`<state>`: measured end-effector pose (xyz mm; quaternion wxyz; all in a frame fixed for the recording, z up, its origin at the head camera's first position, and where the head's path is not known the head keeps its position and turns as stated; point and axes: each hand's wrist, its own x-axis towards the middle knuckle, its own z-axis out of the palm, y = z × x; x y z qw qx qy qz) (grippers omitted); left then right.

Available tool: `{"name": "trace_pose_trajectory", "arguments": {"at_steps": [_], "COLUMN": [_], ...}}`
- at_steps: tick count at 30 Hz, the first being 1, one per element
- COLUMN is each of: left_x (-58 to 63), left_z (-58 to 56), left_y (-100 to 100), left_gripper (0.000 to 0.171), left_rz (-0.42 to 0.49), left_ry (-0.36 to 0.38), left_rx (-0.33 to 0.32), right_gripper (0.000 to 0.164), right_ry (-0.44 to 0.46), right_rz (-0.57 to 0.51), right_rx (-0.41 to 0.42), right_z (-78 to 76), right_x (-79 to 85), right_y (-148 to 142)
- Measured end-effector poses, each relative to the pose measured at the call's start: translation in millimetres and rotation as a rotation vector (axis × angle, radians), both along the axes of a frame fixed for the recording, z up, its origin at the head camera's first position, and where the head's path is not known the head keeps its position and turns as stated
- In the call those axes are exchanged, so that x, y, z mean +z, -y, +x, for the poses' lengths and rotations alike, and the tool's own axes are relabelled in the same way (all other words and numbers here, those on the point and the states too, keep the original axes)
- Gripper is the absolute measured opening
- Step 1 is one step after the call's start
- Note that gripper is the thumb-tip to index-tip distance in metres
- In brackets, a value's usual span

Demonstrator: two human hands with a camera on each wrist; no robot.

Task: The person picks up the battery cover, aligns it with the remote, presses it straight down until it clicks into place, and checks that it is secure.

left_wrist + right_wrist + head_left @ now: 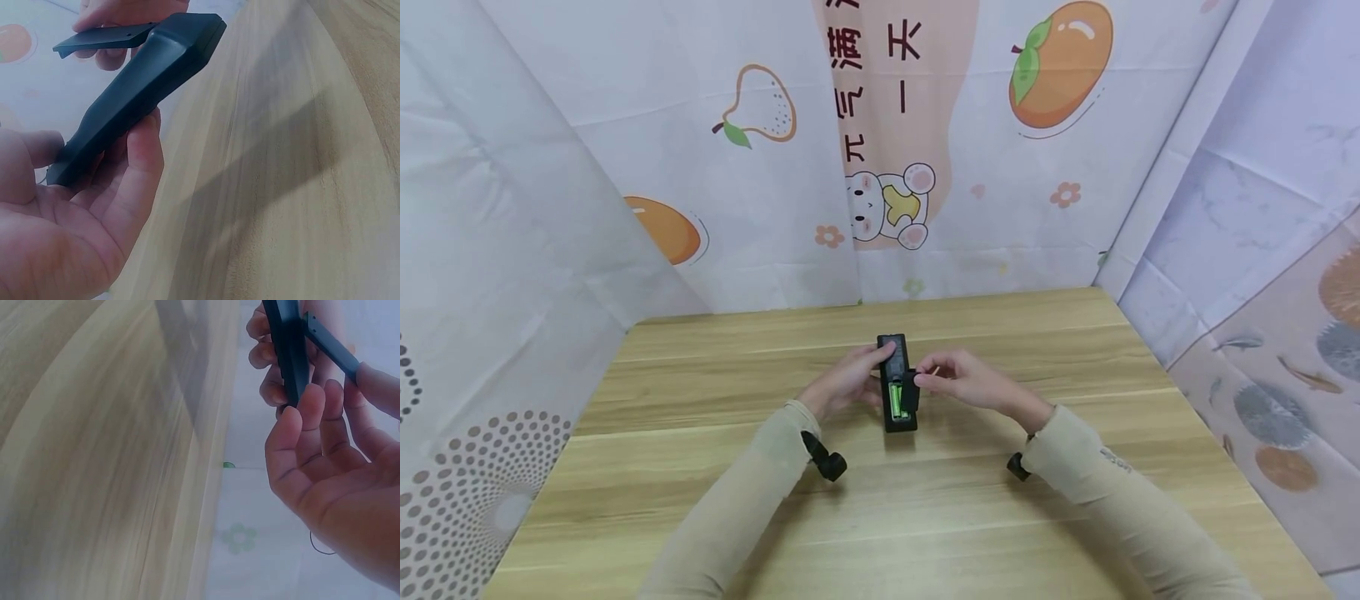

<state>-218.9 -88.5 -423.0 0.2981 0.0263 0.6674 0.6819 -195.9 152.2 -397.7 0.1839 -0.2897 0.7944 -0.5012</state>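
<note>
Above the table, my left hand (847, 379) grips a black remote control (900, 426), its thumb lying across the back. The battery bay faces up, and green batteries (896, 401) show inside. Between thumb and forefinger my right hand (973, 382) pinches the black battery cover (910, 393), which stands tilted at the bay's right side. In the left wrist view the remote control (150, 72) is seen from its end, with the cover (103, 39) angled away from it. The right wrist view shows the cover's (331, 347) outer end under the right thumb; the other fingers are loosely bent.
A wood-grain table (880, 517) lies below both hands. A printed curtain (970, 250) hangs along its back edge, with more cloth at left and right. Black camera mounts (831, 466) are strapped to both wrists over beige sleeves.
</note>
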Motion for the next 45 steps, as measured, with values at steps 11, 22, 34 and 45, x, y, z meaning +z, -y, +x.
{"name": "trace_pose_trajectory", "arguments": {"at_steps": [11, 22, 34, 45], "left_x": [3.0, 3.1, 3.9, 3.3], "left_z": [1.4, -0.5, -0.4, -0.3], "left_y": [-2, -4, -3, -4], "left_gripper": [0.053, 0.054, 0.054, 0.057], "left_rz": [0.000, 0.004, -0.014, -0.026], "left_ry": [-0.002, -0.007, 0.001, -0.015], "left_rx": [-0.008, -0.019, -0.014, -0.022], "right_gripper": [0.022, 0.019, 0.021, 0.015], "right_ry": [0.008, -0.110, -0.146, -0.319], "right_rz": [-0.011, 0.034, 0.062, 0.116], "right_rx": [-0.012, 0.000, 0.010, 0.017], "right_z": [0.8, -2.7, -1.6, -0.4], "right_x": [-1.5, -4.8, -7.5, -10.6], "right_y": [2, 7, 12, 12]}}
